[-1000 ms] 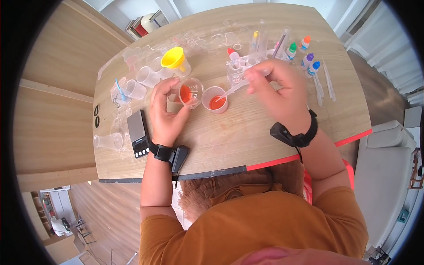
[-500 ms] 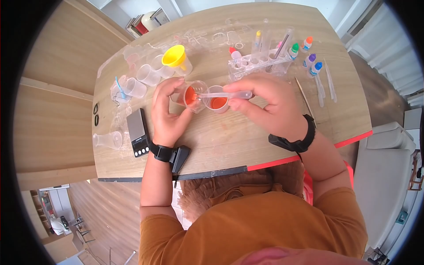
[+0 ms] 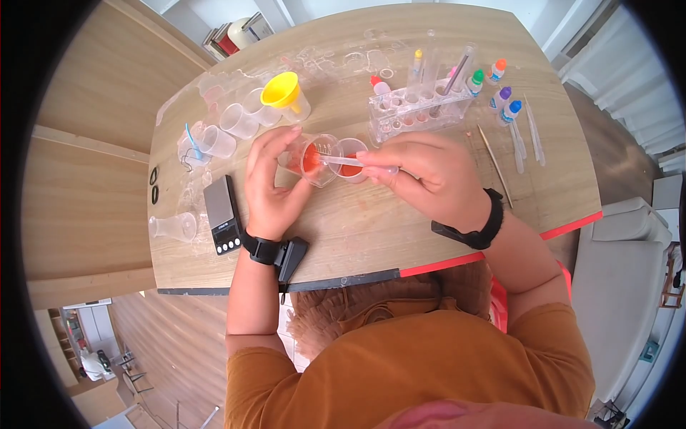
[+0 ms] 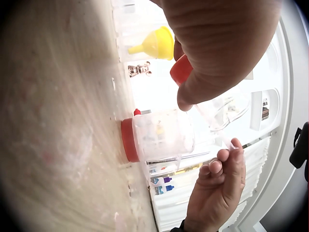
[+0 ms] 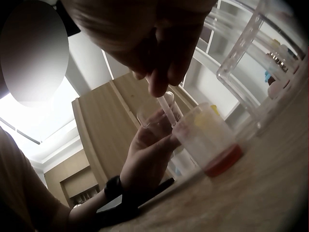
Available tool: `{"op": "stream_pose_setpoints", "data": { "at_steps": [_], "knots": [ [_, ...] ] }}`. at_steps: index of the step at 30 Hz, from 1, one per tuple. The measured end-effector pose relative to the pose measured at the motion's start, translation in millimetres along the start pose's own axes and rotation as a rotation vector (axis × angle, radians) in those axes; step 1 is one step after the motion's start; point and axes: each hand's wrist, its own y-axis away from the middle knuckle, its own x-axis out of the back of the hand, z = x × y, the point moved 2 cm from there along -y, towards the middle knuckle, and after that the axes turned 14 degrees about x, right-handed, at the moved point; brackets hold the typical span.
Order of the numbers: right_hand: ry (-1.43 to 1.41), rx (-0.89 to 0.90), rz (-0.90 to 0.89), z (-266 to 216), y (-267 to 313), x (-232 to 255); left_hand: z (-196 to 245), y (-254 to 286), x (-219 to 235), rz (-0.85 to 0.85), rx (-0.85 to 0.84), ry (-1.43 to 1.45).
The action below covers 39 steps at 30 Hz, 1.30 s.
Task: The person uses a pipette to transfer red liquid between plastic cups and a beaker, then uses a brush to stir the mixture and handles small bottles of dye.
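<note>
My left hand point(image 3: 273, 187) grips a clear beaker point(image 3: 330, 174) tilted to the right, with red-orange liquid in it. My right hand point(image 3: 436, 179) pinches a translucent plastic dropper point(image 3: 343, 161), its thin end inside the beaker's mouth. Beside the beaker stands a plastic cup point(image 3: 352, 179) holding a shallow layer of red liquid, also seen upright in the left wrist view point(image 4: 164, 137) and the right wrist view point(image 5: 205, 137). In the left wrist view my left hand point(image 4: 217, 43) covers part of the beaker; the right hand point(image 4: 217, 188) holds the dropper below it.
A yellow funnel point(image 3: 280, 91) sits in a cup, with more cups point(image 3: 239, 122) to its left. Behind my right hand stand a test tube rack point(image 3: 389, 118) and several dropper bottles point(image 3: 510, 111). A scale point(image 3: 223, 214) and a flask point(image 3: 174, 227) are at left; a wooden stick point(image 3: 494, 164) lies right.
My right hand has moved left from above the table near the rack, taking the dropper from the cup to the beaker. The left hand still holds the beaker, now tilted slightly more.
</note>
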Motion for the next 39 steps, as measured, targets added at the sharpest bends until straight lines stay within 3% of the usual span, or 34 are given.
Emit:
{"op": "stream_pose_setpoints", "data": {
  "at_steps": [14,18,26,32,39],
  "knots": [
    [-0.123,-0.1,0.08,-1,-4,-1,-8,1,-2,-0.046,0.03,0.02],
    [-0.062,-0.046,0.076,-2,-8,7,-6,-1,-3,0.001,0.012,0.033],
    [-0.219,-0.231,0.287,6,-3,19,-11,-2,-1,0.067,0.053,-0.004],
    [-0.226,-0.276,0.382,5,-8,26,-12,-3,0,0.068,0.062,-0.045],
    [-0.052,-0.26,0.268,5,-8,27,-11,-4,-1,0.077,0.072,-0.031]
  ]
}}
